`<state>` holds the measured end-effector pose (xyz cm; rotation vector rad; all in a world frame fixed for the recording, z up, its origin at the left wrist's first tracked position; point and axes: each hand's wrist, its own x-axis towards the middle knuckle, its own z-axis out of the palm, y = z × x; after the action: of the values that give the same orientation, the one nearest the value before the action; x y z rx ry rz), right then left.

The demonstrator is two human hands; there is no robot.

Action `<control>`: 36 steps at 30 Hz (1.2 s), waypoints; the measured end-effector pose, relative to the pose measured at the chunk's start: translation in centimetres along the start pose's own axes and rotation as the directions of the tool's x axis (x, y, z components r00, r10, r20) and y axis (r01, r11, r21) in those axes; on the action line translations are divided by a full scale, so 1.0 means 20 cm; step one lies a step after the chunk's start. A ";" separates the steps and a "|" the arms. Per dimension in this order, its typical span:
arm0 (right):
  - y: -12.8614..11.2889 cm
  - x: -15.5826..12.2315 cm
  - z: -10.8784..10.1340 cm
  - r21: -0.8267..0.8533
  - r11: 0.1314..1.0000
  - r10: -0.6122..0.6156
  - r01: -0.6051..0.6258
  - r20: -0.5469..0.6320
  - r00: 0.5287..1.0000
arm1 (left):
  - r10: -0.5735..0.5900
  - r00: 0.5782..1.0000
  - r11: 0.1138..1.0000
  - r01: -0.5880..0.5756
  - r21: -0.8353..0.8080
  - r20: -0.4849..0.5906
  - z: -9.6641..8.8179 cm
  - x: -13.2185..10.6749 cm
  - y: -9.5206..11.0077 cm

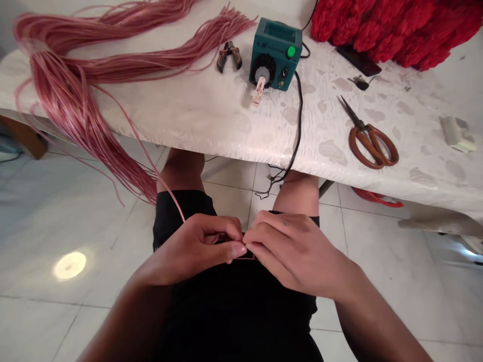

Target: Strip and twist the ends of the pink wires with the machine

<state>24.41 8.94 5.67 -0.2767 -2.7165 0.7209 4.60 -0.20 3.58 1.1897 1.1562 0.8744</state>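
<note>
Over the lap, my left hand (206,246) is closed in a pinch on a pink cord (166,188). The cord runs down to it from a long bundle of pink cords (75,95) that hangs over the table edge. My right hand (289,246) meets it fingertip to fingertip, also pinched. A thin pink stretch of cord (244,259) shows between the two hands, just below the fingertips. Exactly what lies between the touching fingertips is hidden.
The patterned table (211,115) holds small pliers (229,56), a green motor box (277,53) with a clip, scissors (372,143), a dark phone (358,59), red fabric flowers (385,30) and a white block (458,133). A black cable (301,115) droops over the edge.
</note>
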 end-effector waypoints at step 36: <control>0.02 -0.01 -0.01 0.130 0.986 0.100 -0.101 0.012 0.995 | 0.424 0.902 0.799 -0.330 0.503 -0.082 0.03 -0.02 -0.01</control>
<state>24.62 9.39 5.51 -0.3832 -2.6611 0.9250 5.16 -0.79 3.48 1.8269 1.3628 1.0557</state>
